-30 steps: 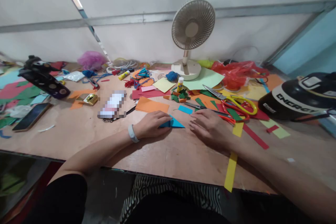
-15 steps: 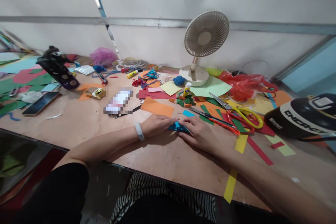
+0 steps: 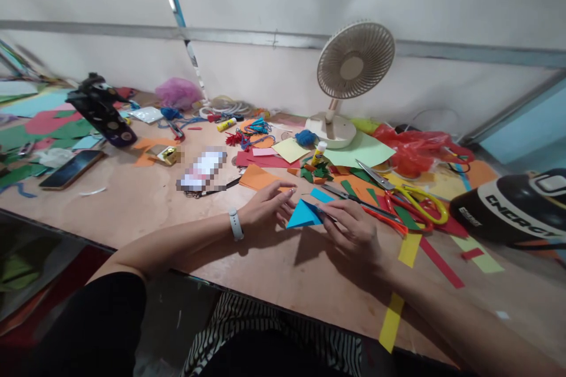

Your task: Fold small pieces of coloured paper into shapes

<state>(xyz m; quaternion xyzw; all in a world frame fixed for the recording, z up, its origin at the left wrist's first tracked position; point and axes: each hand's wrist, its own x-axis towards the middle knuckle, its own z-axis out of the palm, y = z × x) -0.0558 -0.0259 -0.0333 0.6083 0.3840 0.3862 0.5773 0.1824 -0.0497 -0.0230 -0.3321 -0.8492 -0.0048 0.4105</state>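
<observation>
A folded piece of blue paper [image 3: 302, 215] shows a triangular face and is raised a little off the table, its shadow falling below. My right hand [image 3: 352, 228] pinches its right side between thumb and fingers. Just left of the paper is my left hand [image 3: 270, 207], fingers apart and curved, apparently holding nothing. A white band circles the left wrist. Behind the hands lie orange paper [image 3: 259, 178] and a small flat blue strip [image 3: 321, 195].
Red-handled scissors [image 3: 380, 212] and yellow-handled scissors [image 3: 422, 203] lie right of the hands among paper scraps. A glue stick [image 3: 319, 154] stands behind, near a white fan [image 3: 354, 62]. A phone [image 3: 73, 169] lies left; a black bottle [image 3: 508, 209] lies right.
The blue paper has come up off the table in my right hand, its triangular face now showing. My left hand has let go of it and moved slightly left, fingers spreading.
</observation>
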